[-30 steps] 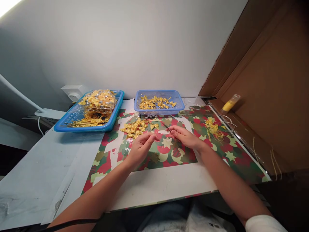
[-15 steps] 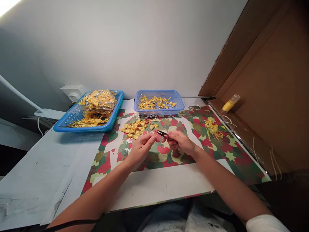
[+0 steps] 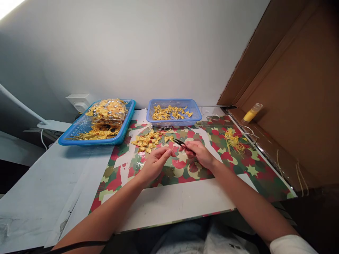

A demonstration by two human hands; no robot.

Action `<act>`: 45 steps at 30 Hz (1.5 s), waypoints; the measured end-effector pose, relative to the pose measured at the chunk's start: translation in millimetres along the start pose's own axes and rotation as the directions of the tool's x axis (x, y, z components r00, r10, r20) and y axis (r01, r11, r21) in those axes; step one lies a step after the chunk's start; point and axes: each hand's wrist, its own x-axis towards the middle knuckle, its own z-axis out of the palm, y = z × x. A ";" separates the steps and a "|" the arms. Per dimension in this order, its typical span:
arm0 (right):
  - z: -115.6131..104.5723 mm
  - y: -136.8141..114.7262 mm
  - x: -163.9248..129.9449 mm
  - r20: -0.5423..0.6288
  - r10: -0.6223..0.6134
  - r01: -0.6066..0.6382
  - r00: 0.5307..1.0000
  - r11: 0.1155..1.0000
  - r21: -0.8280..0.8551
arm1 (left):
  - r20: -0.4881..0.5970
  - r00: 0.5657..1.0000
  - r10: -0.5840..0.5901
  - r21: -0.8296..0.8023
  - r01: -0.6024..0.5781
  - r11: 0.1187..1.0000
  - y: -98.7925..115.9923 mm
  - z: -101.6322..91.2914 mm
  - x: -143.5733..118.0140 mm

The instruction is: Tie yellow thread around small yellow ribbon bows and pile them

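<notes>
The right hand (image 3: 199,152) is closed around small dark scissors (image 3: 180,143), whose blades point away toward the left. The left hand (image 3: 156,161) sits just beside it, thumb and fingertips pinched together; what they pinch is too small to make out. Both hands hover over the patterned paper (image 3: 238,165) covering the surface. Just beyond the left hand lies a pile of yellow bows (image 3: 147,140). Farther out stand a small blue basket (image 3: 174,111) with bows and, left of it, a larger blue tray (image 3: 76,135). Right of the right hand lie yellow thread scraps (image 3: 233,140).
</notes>
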 end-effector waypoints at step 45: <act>15.3 -12.2 -4.6 -0.341 -0.031 0.196 0.940 0.865 0.462 | 0.049 0.974 0.220 0.700 -0.190 0.688 -0.9 -17.1 37.1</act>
